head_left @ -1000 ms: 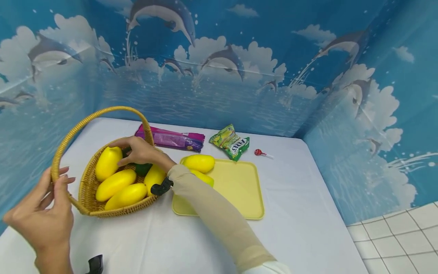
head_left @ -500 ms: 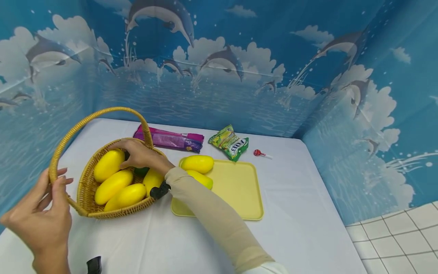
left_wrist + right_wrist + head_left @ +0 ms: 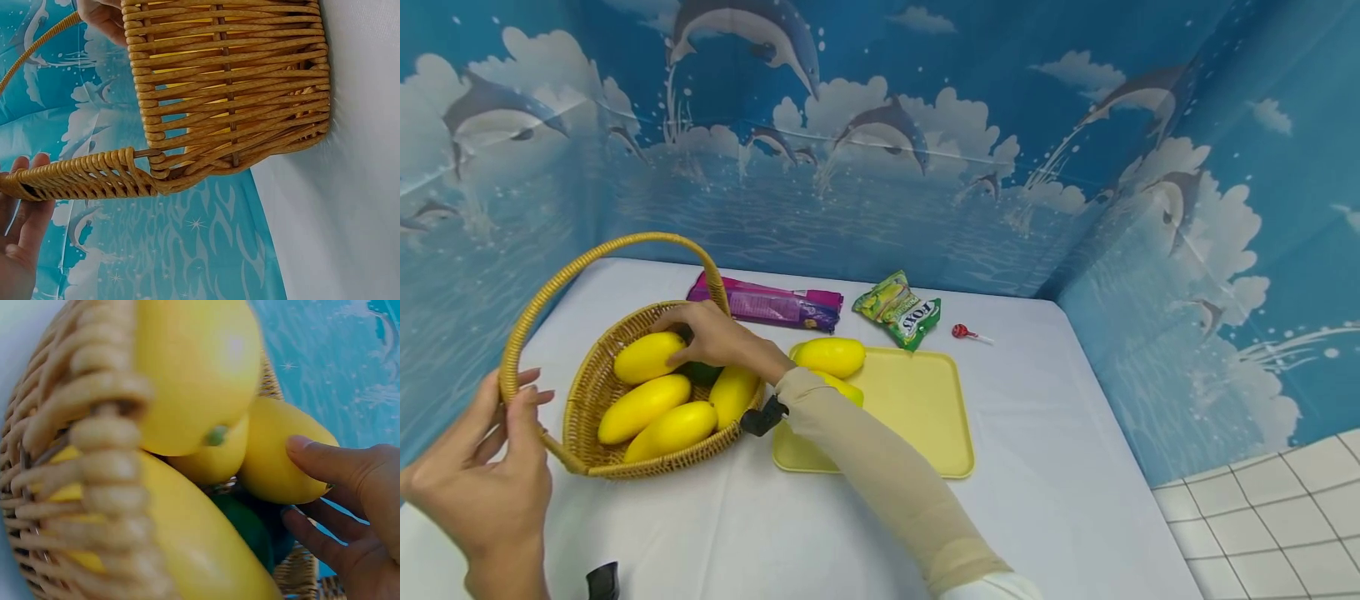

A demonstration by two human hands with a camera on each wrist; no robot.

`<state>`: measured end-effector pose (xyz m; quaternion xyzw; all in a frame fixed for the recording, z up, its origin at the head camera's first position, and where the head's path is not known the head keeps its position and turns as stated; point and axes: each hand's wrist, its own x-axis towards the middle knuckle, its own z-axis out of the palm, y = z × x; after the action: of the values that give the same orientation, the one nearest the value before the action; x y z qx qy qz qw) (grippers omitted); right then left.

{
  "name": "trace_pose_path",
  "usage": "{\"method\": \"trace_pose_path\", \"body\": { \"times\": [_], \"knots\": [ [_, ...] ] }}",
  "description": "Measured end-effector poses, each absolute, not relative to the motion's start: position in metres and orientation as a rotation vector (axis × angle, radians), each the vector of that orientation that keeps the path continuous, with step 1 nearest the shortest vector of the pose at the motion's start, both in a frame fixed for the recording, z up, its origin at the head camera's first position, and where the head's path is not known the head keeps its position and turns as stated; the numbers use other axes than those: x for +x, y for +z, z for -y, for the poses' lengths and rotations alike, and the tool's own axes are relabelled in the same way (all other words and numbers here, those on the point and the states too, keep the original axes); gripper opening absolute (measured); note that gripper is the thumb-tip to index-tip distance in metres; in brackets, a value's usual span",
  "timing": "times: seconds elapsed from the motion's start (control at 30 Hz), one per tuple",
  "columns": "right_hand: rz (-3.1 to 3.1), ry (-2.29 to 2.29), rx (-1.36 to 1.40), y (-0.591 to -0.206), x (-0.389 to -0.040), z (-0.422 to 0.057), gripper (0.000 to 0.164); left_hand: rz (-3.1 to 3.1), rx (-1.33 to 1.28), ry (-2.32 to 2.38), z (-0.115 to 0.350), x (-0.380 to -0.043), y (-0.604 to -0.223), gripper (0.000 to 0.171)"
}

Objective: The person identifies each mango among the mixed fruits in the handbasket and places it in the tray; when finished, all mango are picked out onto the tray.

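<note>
A wicker basket [image 3: 577, 408] stands on the white table at the left, holding several yellow mangoes [image 3: 673, 431] and a dark green fruit [image 3: 703, 373]. My left hand [image 3: 493, 479] grips the near side of its arched handle [image 3: 542, 293], thumb against fingers. Inside the basket, my right hand [image 3: 711, 335] holds the rearmost yellow mango [image 3: 278, 453]. The right wrist view shows the thumb [image 3: 331, 464] on the mango's upper side and fingers under its lower end. Other mangoes lie close beside it. The left wrist view shows the woven basket wall [image 3: 228, 81] beside the handle.
A yellow tray [image 3: 917, 408] with two mangoes [image 3: 831, 357] at its left side sits right of the basket. Behind are a purple packet [image 3: 775, 305], a green FOX'S candy bag [image 3: 898, 310] and a red lollipop [image 3: 961, 331]. A dolphin-print curtain [image 3: 850, 217] backs the table.
The mango at my right hand has gone from standing upright to lying flatter, lower among the others. My left hand stays on the handle. The whole view has shifted slightly.
</note>
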<state>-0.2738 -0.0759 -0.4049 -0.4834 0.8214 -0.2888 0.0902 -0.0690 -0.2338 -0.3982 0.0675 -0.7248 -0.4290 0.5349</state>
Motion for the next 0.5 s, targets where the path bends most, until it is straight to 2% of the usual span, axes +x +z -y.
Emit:
{"method": "trace_pose_path", "body": {
  "times": [0.27, 0.5],
  "knots": [
    [-2.403, -0.917, -1.430, -0.393, -0.275, 0.058, 0.045, 1.709, 0.154, -1.041, 0.234, -0.069, -0.397, 0.031],
    [-2.325, -0.969, -1.469, -0.381, -0.274, 0.038, 0.055, 1.715, 0.159, -1.044, 0.233, -0.069, -0.397, 0.032]
  ]
}}
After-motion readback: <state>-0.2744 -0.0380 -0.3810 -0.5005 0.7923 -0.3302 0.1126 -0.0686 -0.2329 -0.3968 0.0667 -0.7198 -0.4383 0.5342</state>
